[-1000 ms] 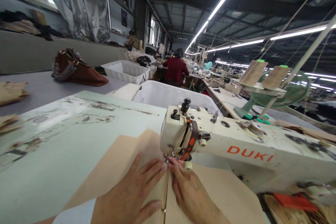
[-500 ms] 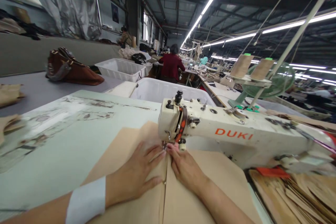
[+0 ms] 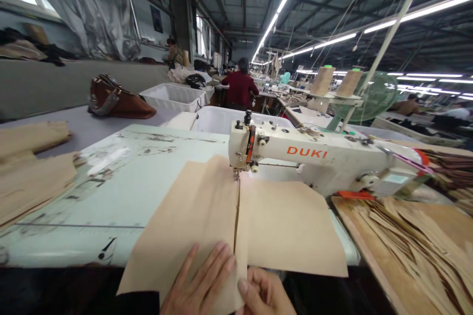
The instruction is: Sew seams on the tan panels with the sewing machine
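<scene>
A beige sheet [image 3: 185, 211], fabric or leather, lies under the needle area [image 3: 236, 174] of the white sewing machine [image 3: 306, 155]. A lengthwise slit runs toward me from the presser foot, with a narrow folded strip [image 3: 242, 236] along its right side. Flat on the sheet left of the slit rests my left hand [image 3: 199, 280], fingers stretched out. My right hand [image 3: 264, 291] is closed at the near end of the strip, thumb and fingers pinching its edge. The lower parts of both hands are cut off by the frame.
Cut beige pieces [image 3: 37, 172] lie at the left. A wooden board [image 3: 354, 221] with several long strips stands at right. Beyond the table are a brown handbag [image 3: 118, 101], white bins [image 3: 173, 97], thread cones [image 3: 322, 80] and a green fan [image 3: 377, 96]. A person in dark red [image 3: 239, 89] sits ahead.
Both hands have drawn back from the needle toward the sheet's near edge. My right hand now pinches the strip there. The view has shifted, showing more of the near table edge.
</scene>
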Demonstrator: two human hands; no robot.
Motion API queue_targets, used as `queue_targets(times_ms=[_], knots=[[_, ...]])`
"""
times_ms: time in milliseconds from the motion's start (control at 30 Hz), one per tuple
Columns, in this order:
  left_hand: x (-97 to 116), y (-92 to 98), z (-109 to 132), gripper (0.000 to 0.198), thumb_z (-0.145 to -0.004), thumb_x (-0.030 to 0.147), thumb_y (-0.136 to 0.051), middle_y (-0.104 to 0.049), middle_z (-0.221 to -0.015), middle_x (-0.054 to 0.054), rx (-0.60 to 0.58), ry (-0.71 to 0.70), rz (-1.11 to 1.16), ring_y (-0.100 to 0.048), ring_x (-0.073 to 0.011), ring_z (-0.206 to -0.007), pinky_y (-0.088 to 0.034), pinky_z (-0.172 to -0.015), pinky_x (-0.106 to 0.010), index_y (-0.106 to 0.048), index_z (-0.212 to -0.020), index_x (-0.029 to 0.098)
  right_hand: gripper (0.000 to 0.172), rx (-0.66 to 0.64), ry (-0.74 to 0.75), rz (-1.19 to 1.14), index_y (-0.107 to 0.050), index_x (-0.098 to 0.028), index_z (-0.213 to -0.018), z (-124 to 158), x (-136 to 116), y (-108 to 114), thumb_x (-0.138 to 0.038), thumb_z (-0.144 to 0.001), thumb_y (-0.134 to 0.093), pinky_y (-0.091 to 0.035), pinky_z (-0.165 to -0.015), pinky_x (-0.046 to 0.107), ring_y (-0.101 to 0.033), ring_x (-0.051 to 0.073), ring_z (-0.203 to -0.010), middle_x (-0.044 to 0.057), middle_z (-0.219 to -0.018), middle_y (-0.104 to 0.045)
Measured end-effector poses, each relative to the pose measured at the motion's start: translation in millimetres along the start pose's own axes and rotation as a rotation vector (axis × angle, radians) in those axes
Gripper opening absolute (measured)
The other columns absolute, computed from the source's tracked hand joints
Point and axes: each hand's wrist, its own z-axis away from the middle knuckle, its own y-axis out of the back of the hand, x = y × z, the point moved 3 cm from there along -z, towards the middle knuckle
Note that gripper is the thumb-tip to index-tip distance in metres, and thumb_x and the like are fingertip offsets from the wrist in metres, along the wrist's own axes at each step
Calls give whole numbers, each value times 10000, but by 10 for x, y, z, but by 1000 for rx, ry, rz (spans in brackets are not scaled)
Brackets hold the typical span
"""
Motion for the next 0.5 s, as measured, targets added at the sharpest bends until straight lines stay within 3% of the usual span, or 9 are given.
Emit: queue_targets(times_ms=[67, 133, 200, 233, 267, 367, 433, 500], knots=[[-99, 280, -121, 676, -951, 74, -290, -518, -1441, -43, 10, 48, 59, -434, -206, -1364, -114, -1224, -474, -94, -1575, 243, 606, -10, 37, -44, -554, -165, -820, -34, -304, 23, -735, -908, -366, -328, -407, 178, -490, 91, -414, 28, -579, -612], [-269, 646, -320, 650, -955, 83, -350, -522, -1441, -9, 32, 112, 111, -478, -196, -1332, -229, -1211, -412, -202, -1555, 284, 489, 144, 181, 126, -584, -170, -862, -42, -575, 124, -579, -986, -347, -402, -476, 210, -545, 117, -513, 41, -665, -627], [-452, 963, -566, 434, -1008, 204, -369, -600, -1359, 30, 1, 162, 212, -553, -197, -1264, -349, -1159, -362, -486, -1416, 294, 271, 345, 373, 435, -612, -184, -953, -40, -709, 204, -325, -992, -385, -499, -715, 297, -607, 174, -781, 77, -868, -645], [-547, 1084, -686, 378, -1030, 264, -353, -634, -1314, 36, -18, 235, 269, -587, -192, -1223, -399, -1124, -337, -569, -1339, 283, 208, 395, 450, 584, -612, -195, -1010, -47, -710, 212, -189, -938, -417, -488, -839, 346, -588, 198, -916, 86, -981, -629], [-623, 1178, -797, 374, -1041, 300, -338, -643, -1300, 31, -41, 297, 323, -604, -185, -1198, -427, -1096, -318, -592, -1314, 274, 303, 395, 496, 700, -600, -207, -1073, -62, -671, 203, -77, -856, -433, -457, -926, 385, -551, 216, -1022, 90, -1084, -599], [-721, 1337, -1045, 394, -1050, 347, -307, -695, -1194, 12, -100, 383, 454, -651, -189, -1095, -480, -1016, -310, -645, -1230, 256, 634, 284, 528, 833, -545, -234, -1206, -109, -481, 183, 62, -656, -433, -416, -1011, 411, -470, 232, -1167, 76, -1254, -509], [-710, 1377, -1135, 426, -1052, 350, -288, -735, -1003, 2, -145, 399, 504, -686, -192, -939, -523, -908, -296, -699, -1069, 238, 632, 258, 523, 813, -552, -242, -1205, -117, -422, 221, 68, -663, -460, -409, -1029, 399, -455, 231, -1194, 66, -1258, -504], [-678, 1398, -1187, 460, -1051, 346, -280, -727, -864, -3, -172, 401, 521, -684, -194, -828, -534, -825, -283, -709, -936, 227, 474, 263, 513, 749, -611, -254, -1124, -126, -444, 274, 27, -756, -507, -435, -989, 365, -492, 218, -1144, 52, -1171, -553]])
